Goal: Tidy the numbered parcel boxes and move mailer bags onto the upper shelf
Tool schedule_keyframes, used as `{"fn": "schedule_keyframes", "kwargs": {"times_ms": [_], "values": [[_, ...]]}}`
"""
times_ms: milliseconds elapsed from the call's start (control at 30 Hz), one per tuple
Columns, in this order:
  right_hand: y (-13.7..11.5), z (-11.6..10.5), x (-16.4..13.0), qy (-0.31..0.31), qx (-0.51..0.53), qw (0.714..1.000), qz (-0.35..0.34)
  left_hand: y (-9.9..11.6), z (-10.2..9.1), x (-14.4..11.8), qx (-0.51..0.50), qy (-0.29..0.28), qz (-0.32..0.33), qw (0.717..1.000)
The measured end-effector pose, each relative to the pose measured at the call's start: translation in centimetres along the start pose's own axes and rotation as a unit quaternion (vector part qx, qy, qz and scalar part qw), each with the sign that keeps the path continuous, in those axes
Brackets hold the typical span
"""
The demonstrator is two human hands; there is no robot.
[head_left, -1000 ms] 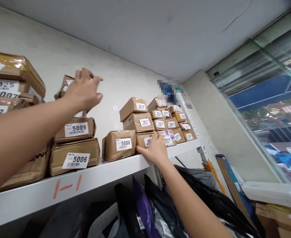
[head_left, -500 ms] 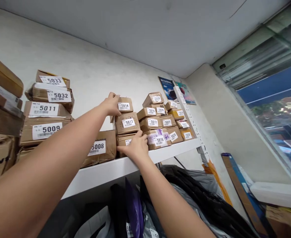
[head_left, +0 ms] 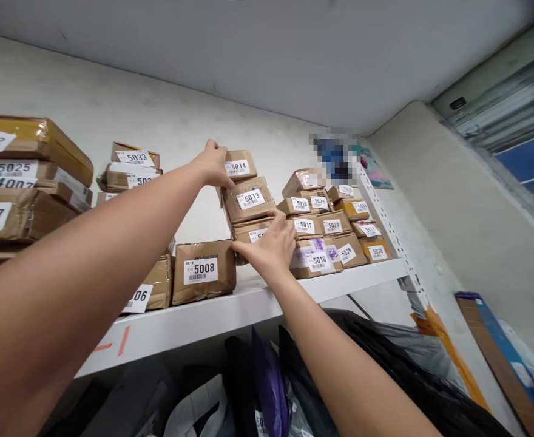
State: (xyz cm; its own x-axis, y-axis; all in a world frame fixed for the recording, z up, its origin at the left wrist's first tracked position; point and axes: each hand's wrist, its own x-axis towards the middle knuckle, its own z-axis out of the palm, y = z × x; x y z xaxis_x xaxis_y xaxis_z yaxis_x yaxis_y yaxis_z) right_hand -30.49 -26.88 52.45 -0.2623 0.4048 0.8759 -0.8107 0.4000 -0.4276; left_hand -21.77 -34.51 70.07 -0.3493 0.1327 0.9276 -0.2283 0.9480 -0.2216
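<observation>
Parcels stacked three high on white shelf (head_left: pixel 212 315). My left hand (head_left: pixel 212 165) curls fingers around left edge of top parcel 5014 (head_left: pixel 241 165). My right hand (head_left: pixel 269 247) pinches bottom parcel (head_left: pixel 249 230) beneath parcel 5013 (head_left: pixel 249 199); parcel 5008 (head_left: pixel 203 270) just left.

White labels read 5014 on the top parcel (head_left: pixel 240 165), 5013 on the parcel beneath (head_left: pixel 249 199), 5008 on a shelf parcel (head_left: pixel 203 271).
</observation>
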Motion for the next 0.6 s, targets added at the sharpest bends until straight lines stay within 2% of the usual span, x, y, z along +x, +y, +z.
{"fn": "schedule_keyframes", "kwargs": {"times_ms": [167,300,467,600], "values": [[-2.4,0.3,2.8,0.023,0.005,0.999,-0.036,-1.2,-2.0,0.8,-0.025,0.064,0.011,0.998],[-4.8,1.0,3.7,0.001,0.019,0.999,-0.039,-2.5,-2.8,0.9,-0.074,0.114,-0.017,0.991],[-7.4,2.9,1.9,-0.041,0.085,0.996,-0.011,-5.0,-3.2,0.6,-0.036,0.128,-0.04,0.99],[-8.4,3.8,0.1,-0.088,0.112,0.989,0.036,-6.4,-3.1,0.3,0.011,0.096,-0.032,0.995]]}}
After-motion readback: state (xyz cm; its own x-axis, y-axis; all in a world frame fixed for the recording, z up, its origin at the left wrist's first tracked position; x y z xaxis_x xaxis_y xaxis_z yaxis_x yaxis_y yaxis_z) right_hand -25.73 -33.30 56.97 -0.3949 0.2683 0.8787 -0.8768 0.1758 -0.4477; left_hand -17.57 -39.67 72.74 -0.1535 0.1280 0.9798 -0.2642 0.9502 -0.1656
